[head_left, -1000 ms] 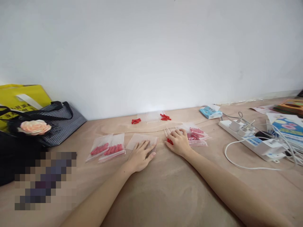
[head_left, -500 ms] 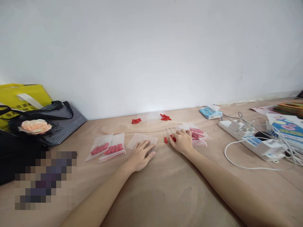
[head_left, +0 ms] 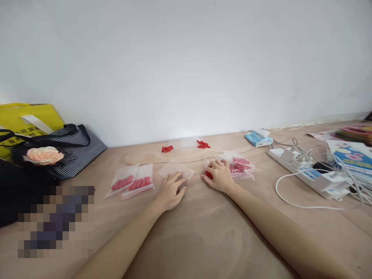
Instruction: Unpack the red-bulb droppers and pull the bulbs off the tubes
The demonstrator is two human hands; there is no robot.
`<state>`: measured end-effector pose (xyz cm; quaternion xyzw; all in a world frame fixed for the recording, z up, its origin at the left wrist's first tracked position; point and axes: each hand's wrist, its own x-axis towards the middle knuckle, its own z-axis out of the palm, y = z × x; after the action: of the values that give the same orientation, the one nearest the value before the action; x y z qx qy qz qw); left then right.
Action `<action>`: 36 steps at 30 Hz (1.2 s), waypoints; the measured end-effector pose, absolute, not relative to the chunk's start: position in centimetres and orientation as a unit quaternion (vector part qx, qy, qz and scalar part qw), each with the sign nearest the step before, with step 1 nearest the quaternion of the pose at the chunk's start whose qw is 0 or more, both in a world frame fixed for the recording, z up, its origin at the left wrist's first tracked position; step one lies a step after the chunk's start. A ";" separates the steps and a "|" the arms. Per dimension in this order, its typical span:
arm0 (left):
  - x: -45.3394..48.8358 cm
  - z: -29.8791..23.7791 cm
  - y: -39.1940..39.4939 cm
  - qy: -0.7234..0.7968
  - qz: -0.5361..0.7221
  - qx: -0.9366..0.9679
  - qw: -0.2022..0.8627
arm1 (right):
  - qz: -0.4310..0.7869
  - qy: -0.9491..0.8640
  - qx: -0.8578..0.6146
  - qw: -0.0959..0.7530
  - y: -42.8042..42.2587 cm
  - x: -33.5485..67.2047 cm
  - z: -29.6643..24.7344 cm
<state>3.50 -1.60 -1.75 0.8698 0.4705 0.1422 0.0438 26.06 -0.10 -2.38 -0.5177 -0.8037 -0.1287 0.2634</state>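
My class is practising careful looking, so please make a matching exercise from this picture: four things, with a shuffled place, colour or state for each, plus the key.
Column one
1. Left hand
2. Right hand
3. Tissue pack
4. Flower

Column two
A. Mostly blue
B. Over loose red-ended sticks
C. Peach-coloured
D. Spread on a flat clear bag

Pairs: 1-D, 2-B, 3-A, 4-C

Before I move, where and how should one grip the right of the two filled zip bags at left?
Probably pinch the far right corner of the right zip bag, from the right: it lies flat, red pieces occupy the nearer half, and the left zip bag crowds it.
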 end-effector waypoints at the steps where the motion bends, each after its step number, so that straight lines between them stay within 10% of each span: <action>1: 3.5 -1.8 -1.6 0.471 0.141 0.870 0.040 | -0.129 -0.804 -0.515 0.269 -0.1 26.0 -2.3; 16: 3.9 0.8 -2.1 0.458 0.043 0.878 -0.135 | -0.044 -0.902 -0.349 0.252 -2.0 24.1 -1.8; 36: -12.1 2.1 -2.7 0.565 0.284 0.721 -0.282 | 0.002 -0.897 -0.350 0.271 -1.8 24.1 -1.8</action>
<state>-12.10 -2.70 2.09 0.7211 0.5652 0.2845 -0.2823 24.05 -1.81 -1.82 -0.3499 -0.8968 0.0023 0.2708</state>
